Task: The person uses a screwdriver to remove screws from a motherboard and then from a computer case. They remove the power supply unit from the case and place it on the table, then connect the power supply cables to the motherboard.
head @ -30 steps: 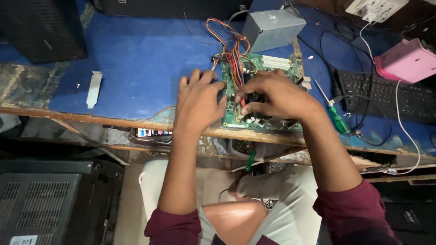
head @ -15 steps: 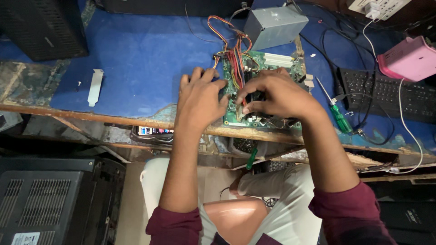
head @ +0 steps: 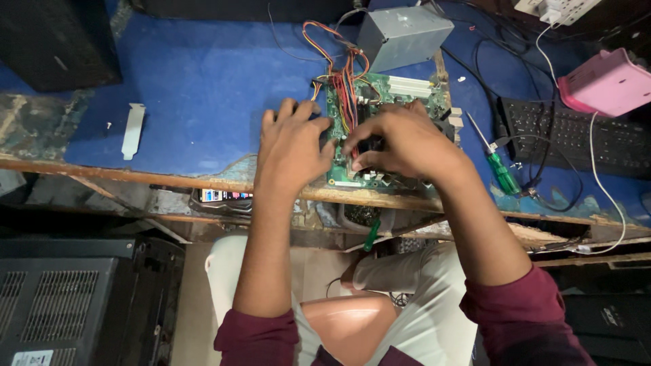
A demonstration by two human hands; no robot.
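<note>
**Both hands on the circuit board**

A green rectangular circuit board (head: 386, 129) is laid at the near edge of the blue-topped table (head: 196, 88). Its left edge is covered by the left hand (head: 293, 146), fingers spread flat. The right hand (head: 400, 142) is curled over its middle, fingertips pinched on a dark part that cannot be made out.

Green circuit board (head: 390, 91): glossy laminate. Power supply box (head: 401, 35): matt grey sheet metal. Table (head: 196, 81): blue covering, worn, peeling off rough wood along near edge. Screwdriver (head: 503, 173): translucent green plastic handle.
</note>
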